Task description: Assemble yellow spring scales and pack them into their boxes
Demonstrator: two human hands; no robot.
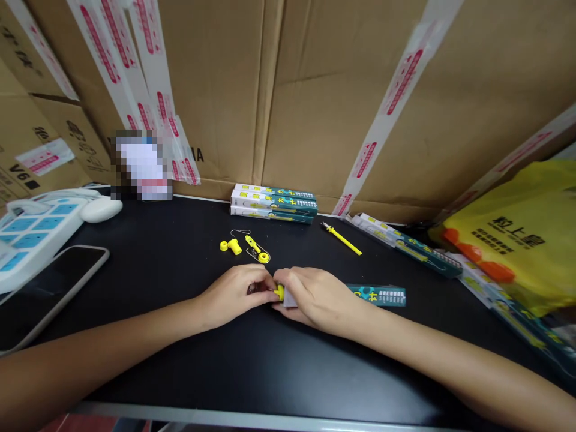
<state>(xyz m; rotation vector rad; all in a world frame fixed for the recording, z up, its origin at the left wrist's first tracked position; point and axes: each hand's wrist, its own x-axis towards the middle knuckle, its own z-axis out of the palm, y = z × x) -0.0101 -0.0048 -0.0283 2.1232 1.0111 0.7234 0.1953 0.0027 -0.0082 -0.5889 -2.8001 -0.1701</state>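
Note:
My right hand (315,297) is closed round the left end of a narrow white and teal box (390,296), which lies slantwise under my wrist. A small yellow part (279,292) shows at the box's end. My left hand (240,294) pinches something thin, like a metal wire, right beside that yellow part. Beyond my hands lie a yellow ring (224,245), a yellow cap-like piece (234,246), a thin wire piece (240,231) and a yellow piece with a ring and wire loop (258,249). A yellow rod (344,239) lies farther right.
Stacked boxes (273,204) stand at the back against cardboard (342,108). More boxes (405,245) and a yellow bag (517,234) are at the right. A power strip (38,225) and a phone (49,294) lie at the left of the black table (279,372).

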